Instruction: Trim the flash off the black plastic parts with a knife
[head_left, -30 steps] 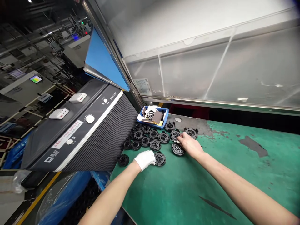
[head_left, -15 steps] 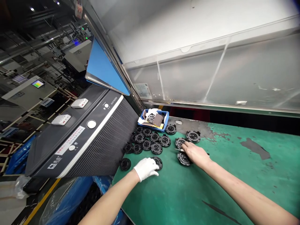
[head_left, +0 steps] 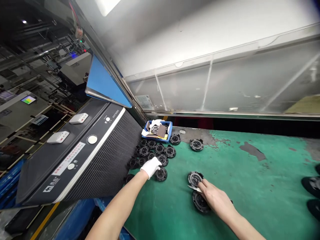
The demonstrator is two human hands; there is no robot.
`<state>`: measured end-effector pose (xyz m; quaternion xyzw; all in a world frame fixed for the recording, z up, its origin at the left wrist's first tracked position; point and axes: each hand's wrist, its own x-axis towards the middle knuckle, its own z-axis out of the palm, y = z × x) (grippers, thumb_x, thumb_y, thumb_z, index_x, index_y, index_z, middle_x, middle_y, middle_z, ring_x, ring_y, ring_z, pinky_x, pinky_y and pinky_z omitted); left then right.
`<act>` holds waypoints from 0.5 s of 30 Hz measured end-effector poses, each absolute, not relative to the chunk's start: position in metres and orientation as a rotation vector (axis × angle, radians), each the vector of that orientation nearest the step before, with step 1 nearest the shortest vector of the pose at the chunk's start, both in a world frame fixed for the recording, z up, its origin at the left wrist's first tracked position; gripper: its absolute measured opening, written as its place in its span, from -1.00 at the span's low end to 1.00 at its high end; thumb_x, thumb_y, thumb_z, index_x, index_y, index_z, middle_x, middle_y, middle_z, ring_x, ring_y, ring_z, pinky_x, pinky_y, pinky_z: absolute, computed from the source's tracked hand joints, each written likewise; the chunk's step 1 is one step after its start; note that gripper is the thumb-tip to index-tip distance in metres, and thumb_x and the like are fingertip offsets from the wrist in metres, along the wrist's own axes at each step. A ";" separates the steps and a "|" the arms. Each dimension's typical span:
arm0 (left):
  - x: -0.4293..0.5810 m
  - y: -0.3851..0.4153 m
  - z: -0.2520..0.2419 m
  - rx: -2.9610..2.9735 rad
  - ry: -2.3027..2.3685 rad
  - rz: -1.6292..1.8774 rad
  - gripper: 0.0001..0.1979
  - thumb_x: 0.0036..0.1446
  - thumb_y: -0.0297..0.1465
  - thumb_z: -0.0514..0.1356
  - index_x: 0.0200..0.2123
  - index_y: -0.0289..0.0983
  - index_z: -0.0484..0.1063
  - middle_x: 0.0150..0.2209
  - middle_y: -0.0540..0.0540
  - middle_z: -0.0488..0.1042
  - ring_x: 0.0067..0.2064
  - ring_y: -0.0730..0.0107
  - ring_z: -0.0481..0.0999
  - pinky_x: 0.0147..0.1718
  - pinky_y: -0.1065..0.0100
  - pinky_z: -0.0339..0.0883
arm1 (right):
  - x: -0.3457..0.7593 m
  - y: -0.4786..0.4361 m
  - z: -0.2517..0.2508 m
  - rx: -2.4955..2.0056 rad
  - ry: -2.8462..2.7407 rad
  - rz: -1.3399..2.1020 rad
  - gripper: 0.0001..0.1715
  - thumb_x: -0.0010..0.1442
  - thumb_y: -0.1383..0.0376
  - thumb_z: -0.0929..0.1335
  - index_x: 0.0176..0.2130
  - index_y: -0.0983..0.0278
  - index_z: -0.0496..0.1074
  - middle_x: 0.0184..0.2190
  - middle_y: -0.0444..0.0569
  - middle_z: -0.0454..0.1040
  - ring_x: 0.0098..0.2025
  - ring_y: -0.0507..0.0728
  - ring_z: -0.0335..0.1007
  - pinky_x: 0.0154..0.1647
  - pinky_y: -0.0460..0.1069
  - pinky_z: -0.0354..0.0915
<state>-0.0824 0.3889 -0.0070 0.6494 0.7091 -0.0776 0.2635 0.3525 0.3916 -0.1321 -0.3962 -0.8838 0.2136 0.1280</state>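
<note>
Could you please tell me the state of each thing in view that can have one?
Left hand: gloved, fingers curled at a black disc; grip unclear.
Right hand: bare, closed on a thin blade, tip exposed.
Two discs by the right hand: partly covered by it.
Blue tray: open-topped, filled with mixed pieces.
Green tabletop: worn, surface gone in patches.
Display screen: lit.
Dark louvred unit: cannot tell whether on.

Black discs (head_left: 196, 145), green tabletop (head_left: 172, 206) (grey-patched)
</note>
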 end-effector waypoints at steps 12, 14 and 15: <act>0.013 0.215 0.015 1.847 1.829 -0.004 -0.71 0.68 -0.14 0.53 0.17 -0.23 0.76 0.25 -0.20 0.82 0.29 0.01 0.83 0.40 -0.17 0.78 | 0.424 0.111 -0.100 -1.698 -2.115 0.840 -0.69 0.76 0.03 0.53 0.05 0.21 0.66 -0.01 -0.05 0.71 -0.12 0.12 0.64 -0.04 0.08 0.65; 0.032 0.158 0.006 1.863 1.769 0.050 -0.77 0.65 -0.18 0.54 0.06 -0.23 0.76 0.14 -0.16 0.85 0.20 0.07 0.86 0.36 -0.08 0.78 | 0.430 0.017 -0.099 -1.817 -1.969 0.870 -0.69 0.76 0.02 0.53 0.05 0.20 0.66 -0.01 -0.04 0.72 -0.13 0.12 0.64 -0.04 0.08 0.66; 0.041 0.127 0.001 1.868 1.740 0.066 -0.80 0.62 -0.21 0.53 0.00 -0.23 0.77 0.08 -0.15 0.86 0.15 0.09 0.87 0.32 -0.02 0.78 | 0.432 -0.032 -0.099 -1.882 -1.884 0.887 -0.68 0.76 0.01 0.53 0.06 0.20 0.67 0.00 -0.04 0.72 -0.13 0.12 0.65 -0.04 0.08 0.66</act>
